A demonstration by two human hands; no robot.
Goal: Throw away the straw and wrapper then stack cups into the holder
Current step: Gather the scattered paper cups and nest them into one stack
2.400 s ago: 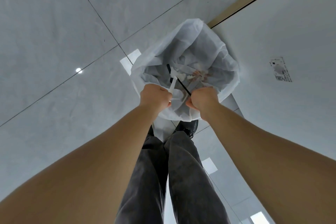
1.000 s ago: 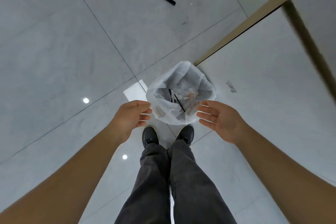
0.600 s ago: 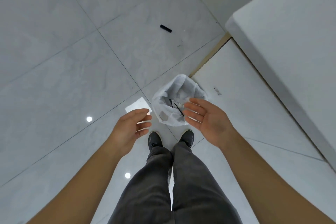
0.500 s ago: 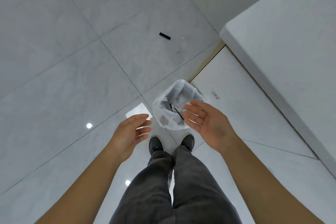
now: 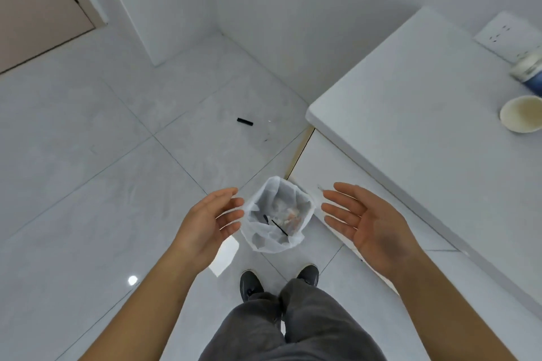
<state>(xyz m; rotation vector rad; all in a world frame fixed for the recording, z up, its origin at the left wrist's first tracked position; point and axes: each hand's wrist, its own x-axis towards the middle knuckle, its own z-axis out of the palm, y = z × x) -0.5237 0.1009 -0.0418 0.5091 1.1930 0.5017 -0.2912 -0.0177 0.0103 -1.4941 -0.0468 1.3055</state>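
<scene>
Both hands hang over the floor with nothing in them. The left hand (image 5: 209, 221) has its palm turned right, its fingers (image 5: 228, 215) loosely spread and lightly bent. The right hand (image 5: 368, 221) faces it, palm up and leftward, fingers (image 5: 337, 211) straight and apart. Between them, lower down on the floor, stands a small bin lined with a white bag (image 5: 277, 218); a black straw (image 5: 279, 227) lies inside among pale crumpled scraps, where the wrapper cannot be told apart. To the right, the white bench (image 5: 410, 114) carries an open paper cup (image 5: 522, 114) at its far right edge, with a blue-and-white cup (image 5: 529, 73) just beyond it. A small black object (image 5: 245, 122) lies on the far floor tiles.
</scene>
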